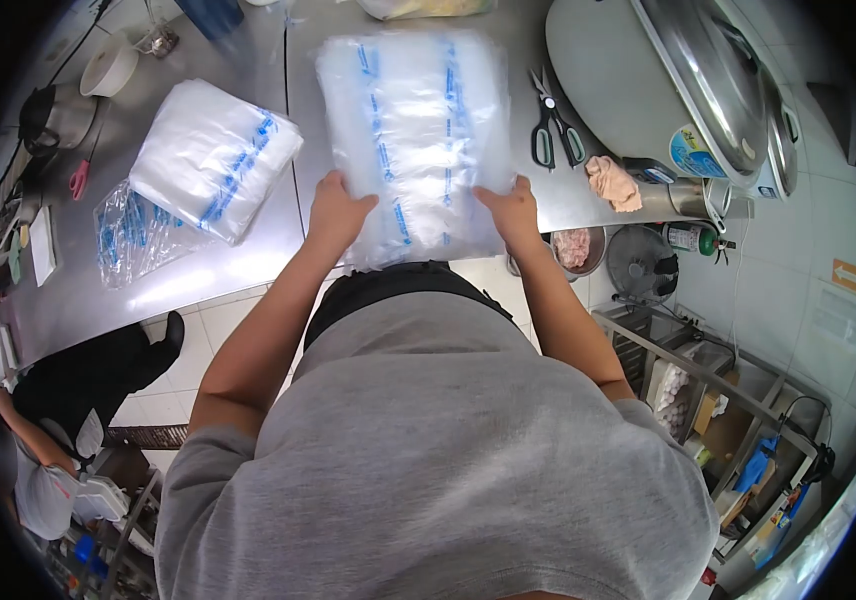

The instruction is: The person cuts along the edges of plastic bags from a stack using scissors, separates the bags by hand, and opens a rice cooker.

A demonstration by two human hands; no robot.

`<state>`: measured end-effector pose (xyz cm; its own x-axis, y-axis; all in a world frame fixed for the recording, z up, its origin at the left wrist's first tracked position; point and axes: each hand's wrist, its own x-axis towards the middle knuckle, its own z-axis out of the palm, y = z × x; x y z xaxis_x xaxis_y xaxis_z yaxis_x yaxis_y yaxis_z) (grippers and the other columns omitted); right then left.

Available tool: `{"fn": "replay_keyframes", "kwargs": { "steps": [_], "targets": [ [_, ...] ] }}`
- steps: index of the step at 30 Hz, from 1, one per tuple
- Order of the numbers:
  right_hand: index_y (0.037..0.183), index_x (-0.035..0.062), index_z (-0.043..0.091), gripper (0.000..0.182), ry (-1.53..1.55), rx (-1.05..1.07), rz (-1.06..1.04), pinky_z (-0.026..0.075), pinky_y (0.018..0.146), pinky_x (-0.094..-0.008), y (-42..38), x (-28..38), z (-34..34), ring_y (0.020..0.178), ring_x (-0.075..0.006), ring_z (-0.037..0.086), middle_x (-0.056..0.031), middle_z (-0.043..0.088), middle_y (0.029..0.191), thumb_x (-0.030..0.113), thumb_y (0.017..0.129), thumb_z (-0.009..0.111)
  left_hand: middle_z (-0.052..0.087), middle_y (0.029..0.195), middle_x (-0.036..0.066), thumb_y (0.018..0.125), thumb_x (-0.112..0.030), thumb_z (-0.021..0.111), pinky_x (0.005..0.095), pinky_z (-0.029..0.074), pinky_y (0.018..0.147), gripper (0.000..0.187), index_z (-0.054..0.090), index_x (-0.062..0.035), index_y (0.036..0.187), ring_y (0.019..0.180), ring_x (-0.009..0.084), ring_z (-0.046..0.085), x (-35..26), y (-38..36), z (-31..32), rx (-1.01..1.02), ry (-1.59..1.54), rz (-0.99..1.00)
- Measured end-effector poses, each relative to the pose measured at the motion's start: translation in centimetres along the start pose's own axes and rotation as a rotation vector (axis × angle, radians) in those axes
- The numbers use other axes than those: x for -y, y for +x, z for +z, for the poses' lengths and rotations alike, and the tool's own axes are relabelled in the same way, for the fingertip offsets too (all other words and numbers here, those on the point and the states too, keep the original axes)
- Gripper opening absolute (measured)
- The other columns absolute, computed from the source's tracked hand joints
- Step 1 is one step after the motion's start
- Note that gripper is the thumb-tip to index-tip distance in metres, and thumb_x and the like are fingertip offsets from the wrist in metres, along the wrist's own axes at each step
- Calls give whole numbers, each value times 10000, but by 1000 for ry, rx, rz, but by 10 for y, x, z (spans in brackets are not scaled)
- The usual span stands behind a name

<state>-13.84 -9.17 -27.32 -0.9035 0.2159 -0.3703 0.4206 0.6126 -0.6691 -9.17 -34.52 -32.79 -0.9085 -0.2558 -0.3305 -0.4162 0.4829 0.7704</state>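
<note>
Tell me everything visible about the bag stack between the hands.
The stack of plastic bags is rectangular, whitish, clearer at its edges, with two lengthwise bands of blue print, too small to read. It appears to lie flat on the metal table, its near end by the table's edge. The left hand holds its near left side, the right hand its near right side, thumbs on top.

A worker wears a plain heather-gray T-shirt (438,440) of soft, lightly creased fabric, its loose short sleeves (203,465) ending near the elbows. Black clothing (373,288) shows at the waist below the hem. The left hand (341,215) and right hand (513,215) are bare.
</note>
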Motion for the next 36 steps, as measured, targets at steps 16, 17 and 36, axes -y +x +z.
{"fn": "replay_keyframes", "kwargs": {
  "steps": [16,17,36],
  "targets": [
    [1198,-102,511,489,488,423,276,531,767,-363,10,-33,-42,889,-256,649,-174,638,1036,-40,733,646,610,1140,198,816,-4,636,420,505,923,476,490,117,1253,1004,317,630,-6,-45,-20,525,-1112,-630],
    [1200,-106,503,489,465,429,287,531,770,-366,6,-32,-47,903,-257,648,-173,635,1044,-43,737,645,609,1147,199,816,-3,635,420,503,924,474,491,116,1252,1011,317,629,-3,-46,-20,545,-1130,-622],
    [1259,-11,486,546,-201,-137,-312,431,916,-484,43,-12,3,1128,-403,511,-229,546,1193,98,771,706,670,835,113,821,-201,713,338,490,696,329,638,4,1067,713,247,618,19,25,-14,-164,-262,-15]
  ]
}}
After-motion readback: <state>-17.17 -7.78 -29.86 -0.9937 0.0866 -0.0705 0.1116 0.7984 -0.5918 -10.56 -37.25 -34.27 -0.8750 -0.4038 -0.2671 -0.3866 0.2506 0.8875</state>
